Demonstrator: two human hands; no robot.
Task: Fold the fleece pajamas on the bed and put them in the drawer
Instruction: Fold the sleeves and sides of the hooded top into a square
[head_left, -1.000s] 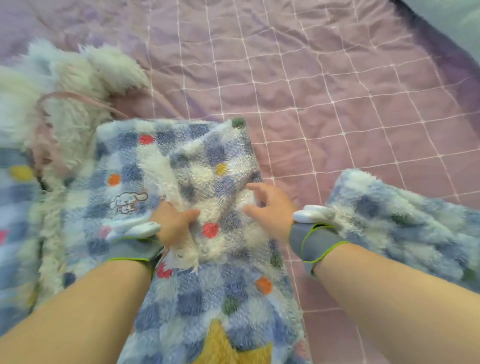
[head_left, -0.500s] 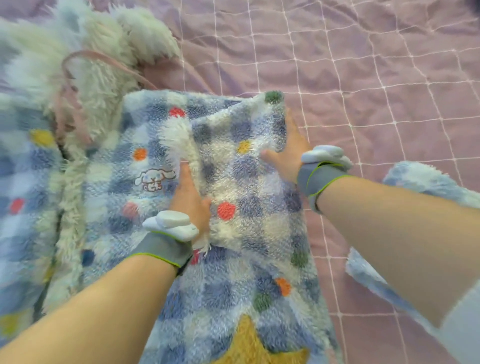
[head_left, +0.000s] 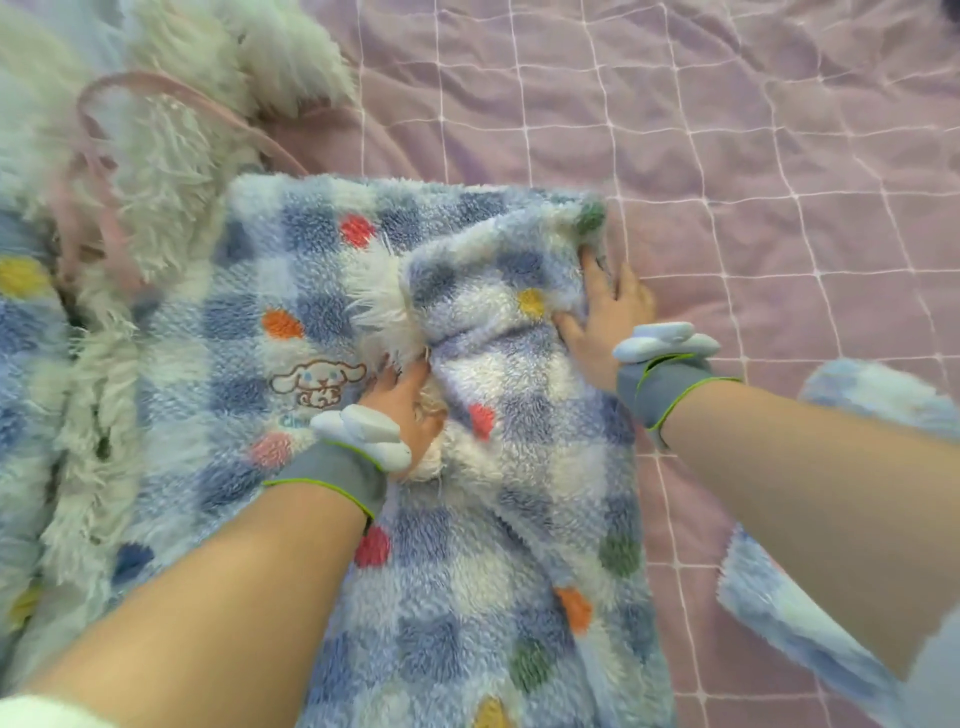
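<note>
The fleece pajamas (head_left: 311, 312) were pressed at the edge by the straight, relaxed fingers (head_left: 592, 270) of the right hand (head_left: 610, 312). The left hand (head_left: 402, 410) was buried in a fold, so its grip could not be told.

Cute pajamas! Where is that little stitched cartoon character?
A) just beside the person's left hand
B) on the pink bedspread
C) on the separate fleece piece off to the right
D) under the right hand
A: the embroidered character sits on the checked fleece pajama top just to the left of the left hand, while the right hand is over at the top's right edge.
</note>
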